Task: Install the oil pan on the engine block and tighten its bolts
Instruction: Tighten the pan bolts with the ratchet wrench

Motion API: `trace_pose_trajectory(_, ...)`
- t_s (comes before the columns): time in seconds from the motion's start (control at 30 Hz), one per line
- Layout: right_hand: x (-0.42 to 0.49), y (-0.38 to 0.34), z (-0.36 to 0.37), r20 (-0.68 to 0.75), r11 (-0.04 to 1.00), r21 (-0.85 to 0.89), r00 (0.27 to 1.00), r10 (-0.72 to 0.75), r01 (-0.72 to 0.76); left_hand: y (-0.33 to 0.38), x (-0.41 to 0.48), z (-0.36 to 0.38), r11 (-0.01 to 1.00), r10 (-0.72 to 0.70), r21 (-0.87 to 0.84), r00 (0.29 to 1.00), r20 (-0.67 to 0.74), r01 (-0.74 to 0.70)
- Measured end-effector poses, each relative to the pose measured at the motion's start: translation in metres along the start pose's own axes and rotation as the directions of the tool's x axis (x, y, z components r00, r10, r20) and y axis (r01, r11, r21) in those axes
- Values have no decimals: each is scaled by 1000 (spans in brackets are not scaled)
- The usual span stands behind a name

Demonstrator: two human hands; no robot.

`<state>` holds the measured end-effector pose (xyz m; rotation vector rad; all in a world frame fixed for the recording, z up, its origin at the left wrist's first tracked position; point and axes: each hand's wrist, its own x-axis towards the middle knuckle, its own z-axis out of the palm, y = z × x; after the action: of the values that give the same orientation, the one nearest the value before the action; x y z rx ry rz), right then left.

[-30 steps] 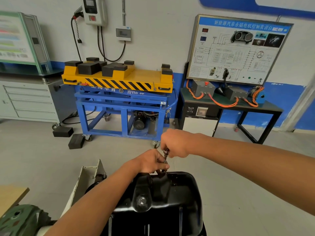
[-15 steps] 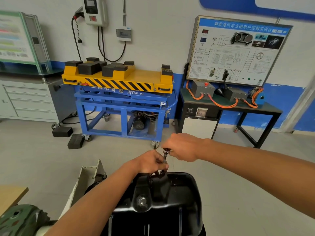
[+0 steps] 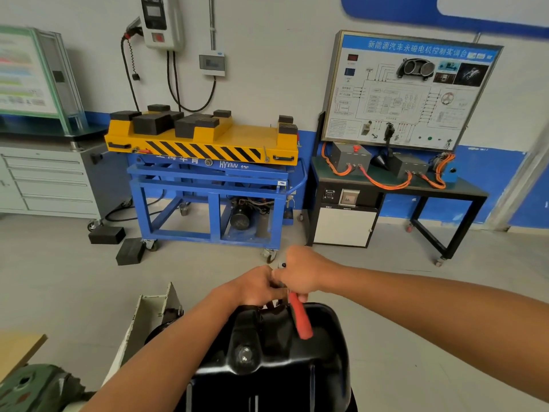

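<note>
In the middle of the frame, the right hand (image 3: 303, 272) grips the red-handled wrench (image 3: 301, 319) at the oil pan's (image 3: 282, 367) far rim. The left hand (image 3: 255, 288) pinches its head. The handle slants down and right.

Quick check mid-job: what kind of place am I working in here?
Most likely an automotive training workshop. A teaching board with a wiring diagram stands by the wall, a yellow-and-blue lift trolley sits beside it, and a black oil pan lies in front.
</note>
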<state>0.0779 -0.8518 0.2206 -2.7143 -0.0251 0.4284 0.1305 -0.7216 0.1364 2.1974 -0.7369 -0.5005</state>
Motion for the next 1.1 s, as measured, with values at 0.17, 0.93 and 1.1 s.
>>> trace_pose_trajectory(0.17, 2, -6, 8, 131, 774, 575, 964, 232, -265, -3, 1, 1, 999, 13, 40, 1000, -6, -12)
trace_pose_trajectory(0.93, 18, -7, -35, 160, 544, -721, 867, -473, 429, -4, 2, -2, 999, -50, -7, 998, 40, 51)
trace_pose_trajectory(1.1, 16, 3, -39, 190, 582, -628, 827, -529, 517, -3, 2, -2, 999, -44, 3, 998, 38, 44)
